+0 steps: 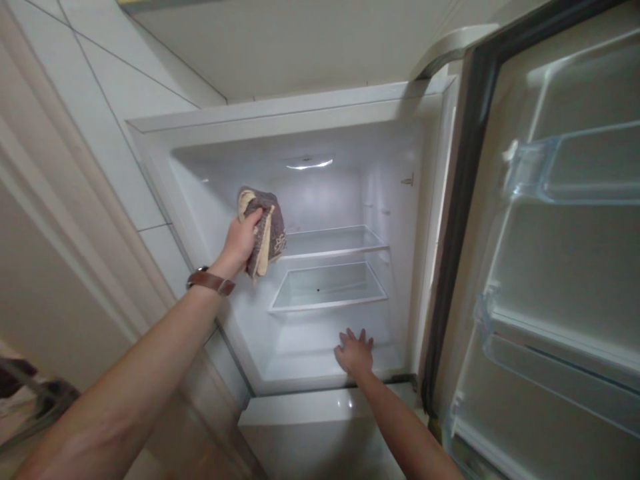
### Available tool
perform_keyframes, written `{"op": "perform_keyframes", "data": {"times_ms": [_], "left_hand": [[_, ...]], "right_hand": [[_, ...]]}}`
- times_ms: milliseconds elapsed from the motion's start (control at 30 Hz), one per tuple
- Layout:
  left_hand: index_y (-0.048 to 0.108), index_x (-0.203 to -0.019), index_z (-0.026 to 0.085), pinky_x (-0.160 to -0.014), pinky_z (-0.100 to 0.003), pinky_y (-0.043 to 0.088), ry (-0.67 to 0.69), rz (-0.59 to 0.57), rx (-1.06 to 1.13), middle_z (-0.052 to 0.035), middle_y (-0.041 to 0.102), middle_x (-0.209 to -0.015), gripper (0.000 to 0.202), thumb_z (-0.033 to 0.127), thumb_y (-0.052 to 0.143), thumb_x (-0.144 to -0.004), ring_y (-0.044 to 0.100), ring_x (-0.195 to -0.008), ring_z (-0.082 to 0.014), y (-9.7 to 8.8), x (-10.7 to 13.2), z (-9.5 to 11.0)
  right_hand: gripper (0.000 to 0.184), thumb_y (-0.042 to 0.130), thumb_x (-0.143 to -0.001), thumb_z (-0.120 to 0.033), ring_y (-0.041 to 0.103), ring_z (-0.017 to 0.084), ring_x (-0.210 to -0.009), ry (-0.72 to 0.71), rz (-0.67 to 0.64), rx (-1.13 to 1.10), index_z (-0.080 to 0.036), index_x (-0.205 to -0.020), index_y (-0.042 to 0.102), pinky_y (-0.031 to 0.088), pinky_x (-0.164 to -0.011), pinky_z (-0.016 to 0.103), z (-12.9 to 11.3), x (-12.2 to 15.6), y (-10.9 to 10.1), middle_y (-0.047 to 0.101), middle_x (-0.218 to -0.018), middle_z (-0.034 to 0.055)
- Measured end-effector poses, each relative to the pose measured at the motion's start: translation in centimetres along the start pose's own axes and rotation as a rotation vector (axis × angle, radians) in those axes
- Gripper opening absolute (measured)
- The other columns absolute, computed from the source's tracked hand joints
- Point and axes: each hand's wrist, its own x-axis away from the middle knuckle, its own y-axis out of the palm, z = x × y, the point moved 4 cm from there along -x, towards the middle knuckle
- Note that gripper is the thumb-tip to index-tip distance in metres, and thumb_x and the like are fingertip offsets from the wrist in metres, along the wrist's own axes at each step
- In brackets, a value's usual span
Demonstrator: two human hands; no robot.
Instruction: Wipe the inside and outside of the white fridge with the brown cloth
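My left hand (pixel 243 241) is closed round a folded brown-and-cream cloth (pixel 273 230), holding it inside the fridge near the left wall. Whether the cloth touches that wall I cannot tell. Low in the fridge compartment (pixel 300 343), my right hand (pixel 355 353) has its fingers spread over the white floor and holds nothing. Behind the cloth, an upper glass shelf (pixel 333 240) and a lower glass shelf (pixel 330 283) span the compartment. A small lit lamp (pixel 310 162) sits at the top.
On the right the fridge door (pixel 565 267) stands wide open, with clear plastic door racks (pixel 590 167) on its inner side. A tiled wall (pixel 125 160) and a pale frame (pixel 65 153) run along the left. A lower white door (pixel 320 433) lies beneath the compartment.
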Motion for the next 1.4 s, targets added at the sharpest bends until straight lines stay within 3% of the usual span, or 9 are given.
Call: {"op": "perform_keyframes", "data": {"times_ms": [67, 233, 333, 400, 533, 733, 833, 1000, 1400], "left_hand": [[0.071, -0.113, 0.012, -0.105, -0.044, 0.049, 0.142, 0.002, -0.278, -0.0097, 0.075, -0.109, 0.048, 0.052, 0.061, -0.088, 0.068, -0.109, -0.0291, 3.0, -1.2, 0.7], [0.062, -0.134, 0.016, -0.105, -0.039, 0.045, 0.269, -0.456, -0.618, -0.0134, 0.067, -0.133, 0.057, 0.056, 0.059, -0.093, 0.063, -0.121, -0.0288, 12.5, 0.1, -1.0], [0.065, -0.127, 0.016, -0.105, -0.04, 0.045, 0.446, -0.371, -0.664, -0.0137, 0.069, -0.128, 0.042, 0.044, 0.051, -0.098, 0.062, -0.12, -0.0271, 14.1, 3.9, -2.3], [0.067, -0.119, 0.017, -0.104, -0.039, 0.045, 0.663, -0.389, -0.664, -0.0128, 0.069, -0.122, 0.032, 0.031, 0.049, -0.097, 0.061, -0.117, -0.0255, 13.6, 7.9, -3.9], [0.07, -0.097, 0.02, -0.097, -0.042, 0.047, 0.92, -0.796, -0.748, -0.0103, 0.071, -0.102, 0.021, 0.027, 0.051, -0.092, 0.063, -0.102, -0.0254, 10.7, 16.8, -11.6], [0.061, -0.135, 0.02, -0.117, -0.035, 0.039, 0.083, -0.684, -0.969, -0.01, 0.063, -0.138, 0.043, 0.026, 0.041, -0.097, 0.054, -0.131, -0.0214, 4.2, 22.0, -27.1], [0.053, -0.146, 0.011, -0.122, -0.041, 0.033, -0.088, -0.667, -1.04, -0.0165, 0.05, -0.154, 0.055, 0.032, 0.043, -0.096, 0.041, -0.147, -0.0282, 3.2, 23.1, -31.8], [0.043, -0.157, 0.018, -0.123, -0.052, 0.028, -0.142, -0.656, -1.163, -0.0124, 0.034, -0.166, 0.063, 0.041, 0.039, -0.098, 0.029, -0.154, -0.0338, 3.7, 24.7, -34.9], [0.036, -0.161, 0.024, -0.127, -0.052, 0.018, -0.101, -0.745, -1.087, -0.0037, 0.026, -0.169, 0.066, 0.038, 0.038, -0.096, 0.019, -0.158, -0.0289, 4.0, 24.1, -35.1]], "right_hand": [[0.056, 0.043, -0.092, -0.045, 0.02, 0.047, -0.151, 0.0, 0.0, 0.009, -0.036, -0.147, 0.055, 0.012, -0.115, 0.07, 0.0, 0.0, 0.0, 0.042, -0.161, 0.0006], [0.054, 0.042, -0.093, -0.046, 0.021, 0.046, -0.151, -0.005, -0.009, 0.039, -0.038, -0.145, 0.055, 0.014, -0.115, 0.069, 0.0, -0.1, -0.3, 0.042, -0.161, 0.0003], [0.053, 0.044, -0.093, -0.046, 0.023, 0.047, -0.15, -0.014, 0.009, 0.039, -0.037, -0.143, 0.056, 0.016, -0.115, 0.069, -0.1, -0.1, -0.5, 0.043, -0.16, 0.0006], [0.054, 0.044, -0.092, -0.045, 0.024, 0.047, -0.149, -0.015, 0.007, 0.038, -0.037, -0.144, 0.056, 0.016, -0.115, 0.069, -0.1, -0.1, -0.5, 0.043, -0.16, 0.0013], [0.054, 0.042, -0.093, -0.045, 0.022, 0.047, -0.15, -0.004, -0.004, 0.049, -0.036, -0.146, 0.054, 0.016, -0.114, 0.07, -0.1, 0.0, -0.4, 0.041, -0.162, 0.0022], [0.054, 0.042, -0.093, -0.046, 0.023, 0.047, -0.149, -0.014, -0.008, 0.056, -0.037, -0.146, 0.054, 0.017, -0.114, 0.07, -0.1, 0.1, -0.6, 0.042, -0.161, 0.0013], [0.054, 0.042, -0.093, -0.046, 0.023, 0.046, -0.149, -0.017, -0.008, 0.061, -0.038, -0.146, 0.054, 0.017, -0.115, 0.07, 0.0, 0.0, -0.6, 0.041, -0.162, 0.0003], [0.054, 0.042, -0.094, -0.047, 0.022, 0.045, -0.151, -0.006, -0.024, 0.072, -0.04, -0.147, 0.051, 0.016, -0.116, 0.069, 0.2, -0.1, -0.3, 0.039, -0.163, -0.0012], [0.052, 0.042, -0.097, -0.046, 0.022, 0.037, -0.153, -0.008, 0.024, 0.069, -0.036, -0.147, 0.053, 0.02, -0.12, 0.059, 0.2, 0.1, -0.8, 0.041, -0.162, -0.0005]]}}
